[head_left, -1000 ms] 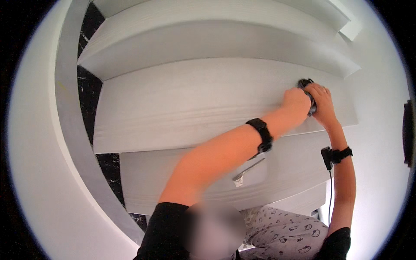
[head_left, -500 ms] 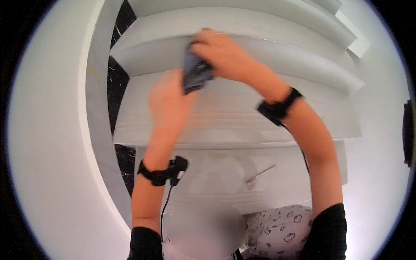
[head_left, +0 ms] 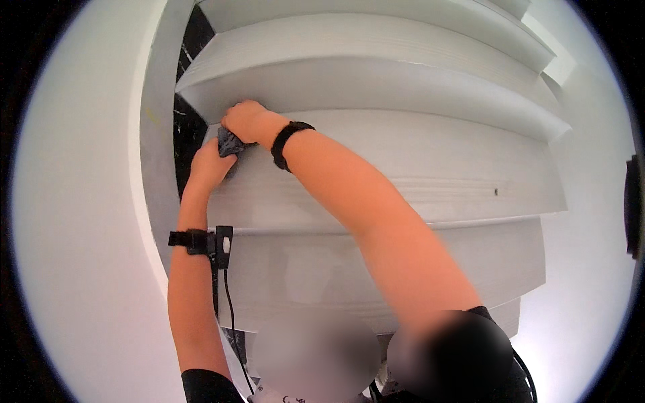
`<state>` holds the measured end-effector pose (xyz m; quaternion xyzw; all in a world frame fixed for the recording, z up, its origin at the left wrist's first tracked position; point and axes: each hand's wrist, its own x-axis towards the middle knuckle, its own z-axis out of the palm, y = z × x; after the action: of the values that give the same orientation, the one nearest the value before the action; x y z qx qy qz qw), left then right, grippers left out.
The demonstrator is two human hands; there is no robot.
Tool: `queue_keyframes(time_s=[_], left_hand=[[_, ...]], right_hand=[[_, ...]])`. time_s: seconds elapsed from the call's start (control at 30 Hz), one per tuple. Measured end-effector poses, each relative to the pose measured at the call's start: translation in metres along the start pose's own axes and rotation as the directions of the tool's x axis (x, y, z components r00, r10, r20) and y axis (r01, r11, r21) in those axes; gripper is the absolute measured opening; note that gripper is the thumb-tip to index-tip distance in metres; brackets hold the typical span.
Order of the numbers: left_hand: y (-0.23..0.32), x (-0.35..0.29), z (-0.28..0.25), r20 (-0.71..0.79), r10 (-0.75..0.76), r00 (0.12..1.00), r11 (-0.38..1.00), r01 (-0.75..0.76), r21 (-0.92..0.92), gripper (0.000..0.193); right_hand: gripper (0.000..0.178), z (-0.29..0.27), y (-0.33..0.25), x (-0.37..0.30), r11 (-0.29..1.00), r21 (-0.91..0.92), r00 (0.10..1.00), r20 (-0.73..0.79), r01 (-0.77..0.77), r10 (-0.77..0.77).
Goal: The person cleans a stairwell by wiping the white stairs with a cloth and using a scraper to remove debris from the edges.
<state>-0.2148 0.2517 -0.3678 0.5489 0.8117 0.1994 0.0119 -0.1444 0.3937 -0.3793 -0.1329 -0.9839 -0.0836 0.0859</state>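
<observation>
At the far left corner of a pale grey step (head_left: 376, 164), both hands are clenched on a dark grey cloth (head_left: 230, 142): the left hand (head_left: 211, 163) grasps its near side, the right hand (head_left: 246, 121) its far side, close to the riser (head_left: 336, 84). Just left of them, a black marbled panel (head_left: 188, 141) and a grey side board (head_left: 156, 154) bound the step and stand close to the left hand. A small dark speck (head_left: 496, 192) lies on the right part of the tread, well apart from the hands. Black straps circle both wrists; the left one carries a small black box (head_left: 224, 247) with a cable (head_left: 232, 322) running nearer.

Most of the cloth is hidden by the hands, as are several fingertips; whether it presses on the tread cannot be told. The right forearm covers part of the steps. Blurred patches hide the near edge, and a dark object (head_left: 633, 207) at the right rim is cut off.
</observation>
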Motion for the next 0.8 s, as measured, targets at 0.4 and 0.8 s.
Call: queue_keyframes(time_s=[0.4, 0.8], left_hand=[[0.143, 0.029, 0.053, 0.289, 0.431, 0.855, 0.899, -0.433, -0.063, 0.033], [0.399, 0.009, 0.189, 0.123, 0.668, 0.734, 0.744, -0.66, -0.104, 0.019]], right_hand=[[0.027, -0.022, 0.106, -0.178, 0.954, 0.258, 0.985, -0.043, -0.15, 0.166], [0.034, -0.044, 0.219, -0.432, 0.756, 0.094, 0.759, -0.005, -0.648, 0.651]])
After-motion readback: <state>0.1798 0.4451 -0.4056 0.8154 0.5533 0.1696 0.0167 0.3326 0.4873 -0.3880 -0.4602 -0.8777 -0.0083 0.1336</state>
